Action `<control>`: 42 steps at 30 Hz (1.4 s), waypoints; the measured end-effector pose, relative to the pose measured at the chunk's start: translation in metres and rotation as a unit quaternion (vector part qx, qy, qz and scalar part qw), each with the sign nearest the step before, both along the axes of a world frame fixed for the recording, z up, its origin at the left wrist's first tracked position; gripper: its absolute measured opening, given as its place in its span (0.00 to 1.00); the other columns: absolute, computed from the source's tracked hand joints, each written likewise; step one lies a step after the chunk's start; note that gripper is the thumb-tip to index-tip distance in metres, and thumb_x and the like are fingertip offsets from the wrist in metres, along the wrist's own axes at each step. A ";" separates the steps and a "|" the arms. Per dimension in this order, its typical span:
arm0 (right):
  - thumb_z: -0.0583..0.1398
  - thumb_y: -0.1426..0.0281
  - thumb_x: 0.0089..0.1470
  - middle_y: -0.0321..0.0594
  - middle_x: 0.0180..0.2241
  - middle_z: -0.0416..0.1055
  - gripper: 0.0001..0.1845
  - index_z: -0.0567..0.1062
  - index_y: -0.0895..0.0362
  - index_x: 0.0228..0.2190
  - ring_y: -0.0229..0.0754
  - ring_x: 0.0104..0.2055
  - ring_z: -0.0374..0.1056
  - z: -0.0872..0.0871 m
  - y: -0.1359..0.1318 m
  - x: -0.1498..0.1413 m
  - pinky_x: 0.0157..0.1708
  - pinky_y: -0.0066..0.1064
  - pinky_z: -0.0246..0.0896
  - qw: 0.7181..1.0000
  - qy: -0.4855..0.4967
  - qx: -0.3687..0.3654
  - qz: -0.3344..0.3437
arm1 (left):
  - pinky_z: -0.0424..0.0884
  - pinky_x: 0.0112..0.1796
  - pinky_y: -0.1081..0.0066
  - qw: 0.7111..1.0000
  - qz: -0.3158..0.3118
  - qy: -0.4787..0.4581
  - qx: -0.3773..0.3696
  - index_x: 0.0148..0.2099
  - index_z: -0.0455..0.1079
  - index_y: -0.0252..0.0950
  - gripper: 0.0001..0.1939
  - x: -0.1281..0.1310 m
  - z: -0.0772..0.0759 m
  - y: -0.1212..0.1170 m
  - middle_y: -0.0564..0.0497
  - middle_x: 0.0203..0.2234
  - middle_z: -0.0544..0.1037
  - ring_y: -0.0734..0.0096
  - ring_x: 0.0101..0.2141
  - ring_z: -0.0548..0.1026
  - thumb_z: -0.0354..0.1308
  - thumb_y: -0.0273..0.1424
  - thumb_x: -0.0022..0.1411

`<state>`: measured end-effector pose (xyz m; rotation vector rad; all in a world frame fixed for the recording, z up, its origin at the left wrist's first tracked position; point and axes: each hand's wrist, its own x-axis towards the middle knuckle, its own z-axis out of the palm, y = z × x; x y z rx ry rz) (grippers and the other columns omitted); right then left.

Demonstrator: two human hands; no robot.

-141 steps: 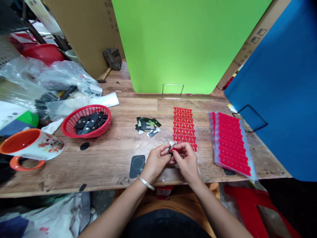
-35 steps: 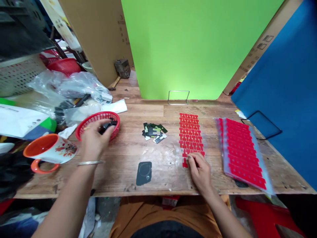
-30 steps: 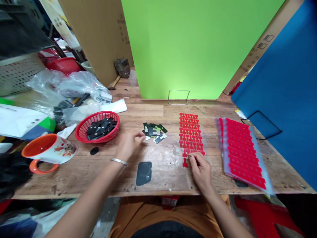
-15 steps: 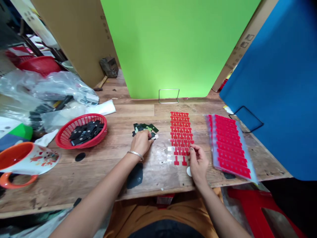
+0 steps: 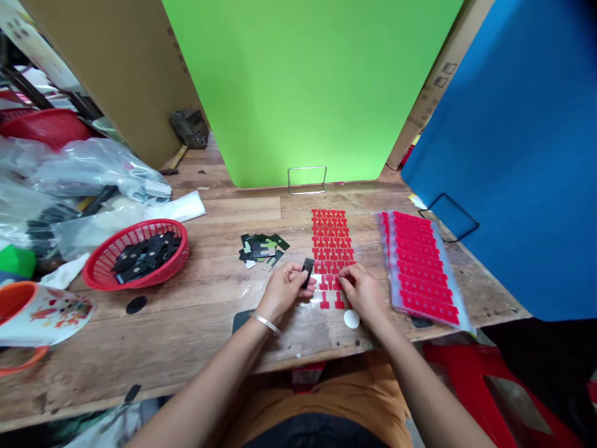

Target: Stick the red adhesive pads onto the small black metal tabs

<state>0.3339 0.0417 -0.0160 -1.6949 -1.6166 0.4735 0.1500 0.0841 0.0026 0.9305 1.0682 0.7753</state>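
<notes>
My left hand (image 5: 284, 289) pinches a small flat black plate (image 5: 308, 271) upright between thumb and fingers, just left of a sheet of red T-shaped stickers (image 5: 332, 239). My right hand (image 5: 364, 291) is closed at that sheet's lower right, its thumb and fingertip pinching at a red sticker (image 5: 337, 284) in one of the last rows. Part of that sticker hides behind the fingertips. Beyond my left hand lies a loose pile of plates (image 5: 261, 247), black with some silvery, fork-shaped ends. A white disc (image 5: 351, 319) sits below my right hand.
At left stand a red basket (image 5: 93, 264) of black plates and a white-and-orange mug (image 5: 56, 314). Stacked sheets of red pieces (image 5: 422, 267) lie at right. A green board (image 5: 298, 93) and a blue board (image 5: 504, 174) rise behind. Plastic bags (image 5: 93, 168) crowd the left.
My left hand went from the basket to the loose pile, then came back toward me with a black plate. My right hand stayed by the sticker sheet's lower edge. The view shifted.
</notes>
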 end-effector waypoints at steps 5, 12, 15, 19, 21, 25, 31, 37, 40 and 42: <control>0.56 0.77 0.48 0.38 0.29 0.65 0.05 0.70 0.56 0.26 0.39 0.32 0.63 -0.005 0.011 -0.011 0.34 0.29 0.56 0.998 -0.055 -0.020 0.027 | 0.74 0.27 0.72 1.000 0.006 -0.019 -0.017 0.34 0.63 0.32 0.08 0.020 -0.014 -0.004 0.47 0.23 0.78 0.70 0.24 0.77 0.59 0.30 0.55; 0.58 0.79 0.44 0.37 0.26 0.65 0.06 0.69 0.56 0.23 0.38 0.28 0.61 0.000 0.025 -0.011 0.29 0.28 0.52 0.989 -0.121 -0.077 0.039 | 0.75 0.26 0.75 1.000 0.015 -0.013 -0.005 0.33 0.64 0.31 0.05 0.024 -0.031 0.005 0.47 0.24 0.78 0.70 0.25 0.78 0.59 0.25 0.54; 0.58 0.78 0.44 0.39 0.28 0.66 0.05 0.70 0.57 0.26 0.39 0.29 0.61 -0.001 0.021 -0.013 0.30 0.28 0.52 0.990 -0.117 -0.068 0.025 | 0.74 0.25 0.75 1.000 0.011 -0.016 -0.009 0.33 0.64 0.31 0.06 0.023 -0.031 0.005 0.47 0.24 0.78 0.71 0.24 0.78 0.59 0.25 0.53; 0.57 0.76 0.48 0.41 0.32 0.66 0.05 0.72 0.57 0.28 0.41 0.34 0.62 -0.006 0.011 -0.018 0.34 0.30 0.55 0.995 -0.094 -0.026 0.009 | 0.75 0.26 0.75 1.000 0.003 -0.020 -0.017 0.33 0.64 0.31 0.06 0.023 -0.030 0.006 0.46 0.26 0.78 0.72 0.24 0.78 0.59 0.24 0.53; 0.56 0.77 0.49 0.41 0.30 0.66 0.06 0.72 0.56 0.25 0.41 0.34 0.62 -0.008 0.008 -0.020 0.35 0.30 0.55 0.996 -0.088 -0.012 0.011 | 0.75 0.27 0.75 1.000 0.001 -0.018 -0.021 0.33 0.64 0.31 0.06 0.023 -0.029 0.006 0.46 0.26 0.78 0.72 0.25 0.78 0.60 0.24 0.53; 0.56 0.78 0.46 0.39 0.28 0.65 0.06 0.70 0.56 0.24 0.42 0.33 0.62 -0.009 0.009 -0.020 0.34 0.31 0.55 0.997 -0.078 -0.004 -0.010 | 0.74 0.26 0.76 1.000 0.000 -0.012 -0.028 0.32 0.65 0.31 0.06 0.023 -0.028 0.007 0.46 0.25 0.78 0.73 0.23 0.77 0.60 0.23 0.53; 0.56 0.75 0.45 0.36 0.25 0.64 0.04 0.67 0.56 0.22 0.39 0.29 0.61 -0.006 0.008 -0.011 0.30 0.29 0.56 0.999 0.044 0.013 -0.007 | 0.74 0.25 0.77 0.999 0.012 -0.008 -0.031 0.32 0.66 0.31 0.06 0.025 -0.028 0.007 0.47 0.25 0.78 0.74 0.23 0.77 0.61 0.23 0.52; 0.58 0.69 0.45 0.32 0.22 0.65 0.04 0.67 0.57 0.25 0.36 0.24 0.62 0.005 0.001 -0.002 0.25 0.27 0.57 0.956 0.286 -0.027 -0.054 | 0.74 0.26 0.76 0.999 0.010 -0.014 -0.038 0.32 0.66 0.30 0.04 0.025 -0.021 0.006 0.45 0.25 0.78 0.72 0.24 0.77 0.59 0.20 0.52; 0.62 0.69 0.41 0.31 0.22 0.65 0.09 0.66 0.56 0.26 0.36 0.24 0.63 0.006 -0.002 -0.009 0.23 0.26 0.58 0.939 0.339 -0.021 -0.048 | 0.74 0.29 0.75 0.999 0.008 -0.033 -0.038 0.35 0.68 0.29 0.08 0.023 -0.014 0.001 0.45 0.28 0.78 0.72 0.26 0.78 0.59 0.18 0.50; 0.63 0.69 0.40 0.31 0.23 0.66 0.10 0.66 0.56 0.25 0.35 0.24 0.64 0.006 -0.005 -0.017 0.23 0.25 0.59 0.936 0.351 -0.012 -0.035 | 0.74 0.31 0.74 0.997 0.010 -0.058 -0.043 0.38 0.68 0.30 0.12 0.021 -0.009 -0.005 0.45 0.30 0.79 0.72 0.27 0.78 0.61 0.18 0.48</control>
